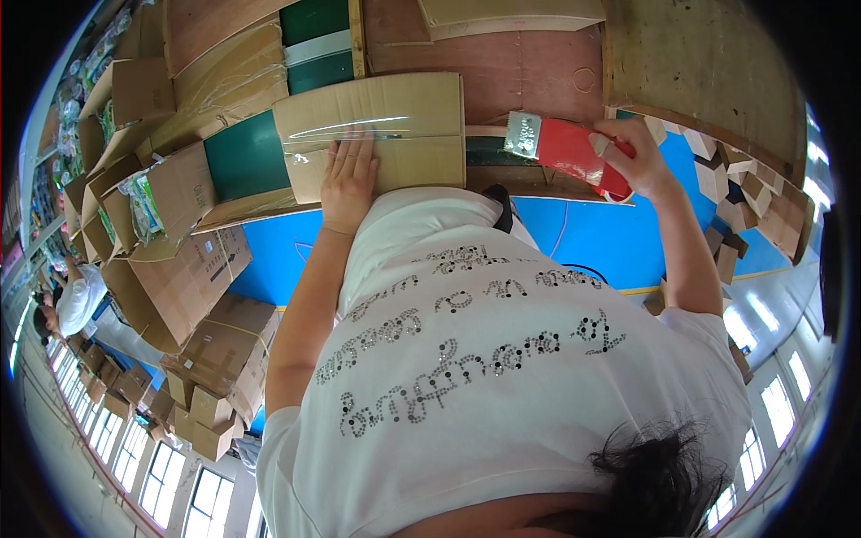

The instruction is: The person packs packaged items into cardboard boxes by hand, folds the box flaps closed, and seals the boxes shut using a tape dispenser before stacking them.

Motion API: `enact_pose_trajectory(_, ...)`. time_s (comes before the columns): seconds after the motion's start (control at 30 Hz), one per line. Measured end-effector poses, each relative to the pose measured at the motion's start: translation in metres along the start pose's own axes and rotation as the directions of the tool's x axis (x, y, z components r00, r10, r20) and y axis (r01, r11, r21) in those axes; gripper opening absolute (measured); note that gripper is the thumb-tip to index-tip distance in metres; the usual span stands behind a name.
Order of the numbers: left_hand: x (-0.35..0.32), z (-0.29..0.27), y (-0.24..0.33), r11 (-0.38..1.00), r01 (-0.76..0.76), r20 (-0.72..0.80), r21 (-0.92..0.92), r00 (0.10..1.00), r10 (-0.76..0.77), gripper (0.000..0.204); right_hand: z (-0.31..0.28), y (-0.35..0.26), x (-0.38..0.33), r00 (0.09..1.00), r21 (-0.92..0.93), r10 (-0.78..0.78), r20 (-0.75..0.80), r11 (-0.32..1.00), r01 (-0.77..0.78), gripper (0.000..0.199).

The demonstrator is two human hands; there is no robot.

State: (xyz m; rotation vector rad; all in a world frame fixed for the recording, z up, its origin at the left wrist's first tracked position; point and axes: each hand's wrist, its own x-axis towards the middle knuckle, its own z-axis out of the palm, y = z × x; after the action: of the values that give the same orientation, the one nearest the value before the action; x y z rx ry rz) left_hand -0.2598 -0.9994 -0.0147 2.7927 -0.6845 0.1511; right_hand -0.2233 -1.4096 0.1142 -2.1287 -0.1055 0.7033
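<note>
A closed cardboard box (pixel 417 166) lies in front of me with its flaps meeting in a seam. Shiny clear tape (pixel 314 132) runs over that seam. My left hand (pixel 352 179) rests flat on the box's top, left of its middle, fingers stretched out. To the right of the box, my right hand (pixel 635 154) is closed round the handle end of a red tape dispenser (pixel 569 148). The dispenser's toothed metal end points left, toward the box but apart from it. Its tape roll cannot be clearly made out.
The wooden bench (pixel 484 67) with green panels (pixel 235 161) reaches away ahead. A flat cardboard piece (pixel 511 13) lies at the far side. Open cartons (pixel 179 193) with packed goods stand on the left, and stacked boxes (pixel 758 193) on the right. Another person (pixel 76 300) is far left.
</note>
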Motion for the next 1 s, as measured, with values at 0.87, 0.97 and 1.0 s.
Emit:
enact_pose_trajectory(0.87, -0.024, 0.004, -0.004, 0.994, 0.038, -0.065, -0.1, 0.997, -0.045, 0.052, 0.052, 0.024, 0.03, 0.827, -0.598, -0.439, -0.351, 0.785, 0.162, 0.023)
enact_pose_trajectory(0.97, -0.015, 0.005, -0.002, 0.996, 0.04, -0.063, -0.078, 0.997, -0.045, 0.05, 0.088, 0.072, 0.043, 0.723, -0.649, -0.548, -0.42, 0.739, 0.183, 0.023)
enact_pose_trajectory(1.0, -0.013, 0.006, -0.001, 0.996, 0.034, -0.068, -0.083, 0.997, -0.039, 0.05, 0.102, 0.094, 0.046, 0.713, -0.695, -0.535, -0.453, 0.713, 0.093, 0.024)
